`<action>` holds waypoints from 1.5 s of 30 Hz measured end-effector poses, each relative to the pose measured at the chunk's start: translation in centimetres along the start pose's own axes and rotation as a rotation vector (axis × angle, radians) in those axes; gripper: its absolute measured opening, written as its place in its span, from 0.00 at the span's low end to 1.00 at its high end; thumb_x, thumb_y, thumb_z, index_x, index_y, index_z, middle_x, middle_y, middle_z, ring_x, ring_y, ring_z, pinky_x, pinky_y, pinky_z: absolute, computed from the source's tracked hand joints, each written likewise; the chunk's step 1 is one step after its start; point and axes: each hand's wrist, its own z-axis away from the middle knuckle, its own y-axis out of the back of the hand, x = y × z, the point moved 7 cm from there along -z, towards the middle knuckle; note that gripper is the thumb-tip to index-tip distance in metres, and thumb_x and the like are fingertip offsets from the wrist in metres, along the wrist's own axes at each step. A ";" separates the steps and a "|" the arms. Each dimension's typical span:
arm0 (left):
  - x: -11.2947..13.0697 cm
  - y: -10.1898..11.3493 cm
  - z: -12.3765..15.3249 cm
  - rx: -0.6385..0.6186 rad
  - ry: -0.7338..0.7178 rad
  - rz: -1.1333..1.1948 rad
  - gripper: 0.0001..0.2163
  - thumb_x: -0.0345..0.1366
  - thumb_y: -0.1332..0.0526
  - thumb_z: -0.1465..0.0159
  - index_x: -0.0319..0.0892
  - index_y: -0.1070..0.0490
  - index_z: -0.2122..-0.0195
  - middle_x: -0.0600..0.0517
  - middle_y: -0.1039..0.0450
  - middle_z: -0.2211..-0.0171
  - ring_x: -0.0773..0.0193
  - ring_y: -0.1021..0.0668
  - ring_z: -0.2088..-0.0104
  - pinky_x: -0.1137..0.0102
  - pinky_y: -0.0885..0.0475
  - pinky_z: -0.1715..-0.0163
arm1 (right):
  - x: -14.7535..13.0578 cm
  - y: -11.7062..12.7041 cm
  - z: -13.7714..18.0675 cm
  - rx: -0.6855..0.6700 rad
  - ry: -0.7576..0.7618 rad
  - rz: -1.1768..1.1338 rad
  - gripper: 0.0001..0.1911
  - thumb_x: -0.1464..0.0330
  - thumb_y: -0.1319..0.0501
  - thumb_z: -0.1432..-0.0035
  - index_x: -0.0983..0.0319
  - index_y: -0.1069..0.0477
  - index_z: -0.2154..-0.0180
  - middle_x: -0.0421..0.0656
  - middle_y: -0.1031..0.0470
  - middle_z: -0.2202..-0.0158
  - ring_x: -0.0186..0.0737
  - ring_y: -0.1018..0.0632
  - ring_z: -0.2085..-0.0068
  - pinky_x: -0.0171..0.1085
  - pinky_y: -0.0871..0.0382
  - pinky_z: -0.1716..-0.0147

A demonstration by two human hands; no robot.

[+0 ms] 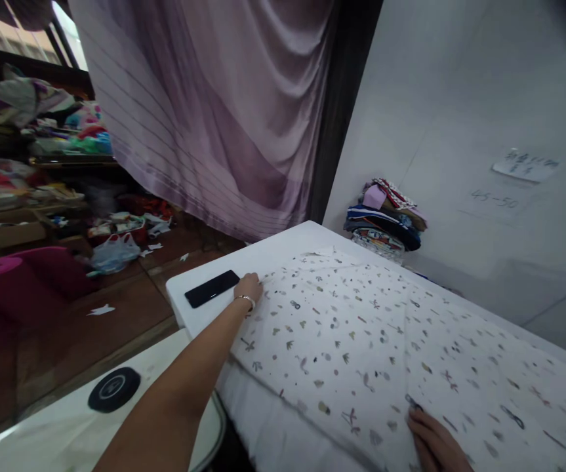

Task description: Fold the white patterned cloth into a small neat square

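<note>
Cloth [332, 328] runs far to near-right; left hand [248, 286] curled at left edge, right hand [435, 440] nearer, holds unclear.

the cloth [332, 305] is white, scattered with small grey and brown leaf-like shapes; left of the cloth, the phone [212, 288] is black; beyond the cloth, the curtain [204, 111] is mauve with thin dark stripes.

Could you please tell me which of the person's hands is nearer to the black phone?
Left. The left hand is close by one end of the black phone, at the edge of the patterned cloth; the right hand is much farther off, across the cloth.
</note>
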 end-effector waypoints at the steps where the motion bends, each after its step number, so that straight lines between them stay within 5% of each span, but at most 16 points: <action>1: 0.0 0.1 0.2 0.016 -0.001 -0.002 0.11 0.34 0.49 0.39 0.40 0.31 0.57 0.41 0.28 0.53 0.54 0.25 0.53 0.65 0.31 0.60 | -0.1 0.0 0.0 -0.003 -0.023 0.007 0.20 0.62 0.40 0.48 0.46 0.28 0.52 0.38 0.26 0.50 0.51 0.23 0.54 0.41 0.22 0.62; 9: -0.3 -0.7 1.4 0.068 0.043 0.040 0.13 0.37 0.54 0.36 0.42 0.35 0.55 0.42 0.30 0.51 0.55 0.24 0.55 0.64 0.31 0.61 | 0.1 0.3 0.0 0.015 -0.052 -0.020 0.21 0.64 0.41 0.49 0.42 0.28 0.53 0.35 0.25 0.51 0.50 0.22 0.55 0.41 0.22 0.62; 14: -0.7 -1.0 1.4 0.060 0.031 0.060 0.16 0.46 0.55 0.35 0.45 0.32 0.59 0.45 0.26 0.57 0.55 0.24 0.56 0.65 0.31 0.62 | -0.6 1.1 -2.4 -0.108 -0.190 -0.066 0.13 0.60 0.41 0.48 0.54 0.21 0.64 0.43 0.21 0.59 0.48 0.20 0.59 0.37 0.24 0.61; 18: -0.8 -1.1 1.4 0.036 0.035 0.052 0.15 0.45 0.56 0.35 0.45 0.33 0.59 0.45 0.25 0.59 0.54 0.23 0.57 0.65 0.32 0.64 | -1.3 1.7 -8.7 -0.268 -0.402 -0.150 0.17 0.58 0.47 0.42 0.57 0.23 0.64 0.44 0.21 0.61 0.43 0.21 0.62 0.32 0.25 0.65; 22: -0.9 -1.3 1.3 0.010 0.036 0.033 0.15 0.45 0.57 0.35 0.46 0.34 0.60 0.45 0.25 0.60 0.53 0.23 0.59 0.64 0.33 0.66 | -3.1 0.0 -19.4 -0.390 -0.347 -0.204 0.18 0.58 0.50 0.39 0.57 0.25 0.58 0.44 0.23 0.57 0.44 0.22 0.57 0.37 0.27 0.61; 27: -1.0 -1.5 1.2 -0.024 0.030 0.010 0.15 0.46 0.57 0.35 0.46 0.35 0.62 0.46 0.24 0.61 0.53 0.23 0.61 0.65 0.35 0.68 | -3.7 -5.5 -33.8 -0.374 -0.261 -0.073 0.18 0.63 0.49 0.39 0.63 0.28 0.53 0.45 0.24 0.56 0.43 0.24 0.55 0.38 0.31 0.55; 31: -0.9 -1.5 1.3 -0.039 0.018 0.016 0.15 0.45 0.58 0.35 0.46 0.35 0.62 0.47 0.24 0.62 0.53 0.23 0.61 0.66 0.36 0.69 | -2.3 -11.6 -42.2 -0.394 -0.349 0.111 0.22 0.69 0.51 0.39 0.62 0.37 0.44 0.44 0.25 0.53 0.38 0.24 0.55 0.33 0.32 0.57; 36: -1.1 -1.8 1.3 -0.080 0.050 -0.008 0.17 0.47 0.59 0.35 0.47 0.35 0.62 0.48 0.24 0.63 0.53 0.23 0.64 0.66 0.39 0.71 | -0.1 -18.3 -47.3 -0.433 -0.407 0.268 0.31 0.71 0.46 0.43 0.60 0.47 0.38 0.51 0.29 0.49 0.46 0.26 0.51 0.38 0.31 0.58; 39: -1.2 -2.0 1.3 -0.090 0.064 -0.023 0.17 0.48 0.59 0.35 0.47 0.35 0.62 0.49 0.24 0.65 0.54 0.23 0.64 0.67 0.40 0.72 | 0.5 -20.4 -48.4 -0.443 -0.379 0.355 0.25 0.73 0.46 0.43 0.57 0.39 0.43 0.53 0.32 0.49 0.49 0.27 0.51 0.41 0.32 0.58; 42: -1.2 -2.0 1.2 -0.094 0.066 -0.024 0.16 0.48 0.59 0.35 0.47 0.35 0.63 0.50 0.24 0.65 0.56 0.23 0.65 0.67 0.40 0.72 | 0.3 -20.3 -48.9 -0.440 -0.325 0.410 0.18 0.74 0.47 0.42 0.61 0.30 0.51 0.53 0.32 0.52 0.46 0.26 0.54 0.40 0.32 0.59; 45: -1.4 -2.0 1.3 -0.090 0.063 -0.011 0.16 0.48 0.59 0.35 0.47 0.35 0.63 0.50 0.24 0.65 0.56 0.23 0.65 0.68 0.40 0.72 | -0.1 -17.3 -48.8 -0.391 -0.267 0.441 0.17 0.74 0.50 0.41 0.62 0.30 0.53 0.52 0.32 0.51 0.45 0.26 0.54 0.38 0.33 0.59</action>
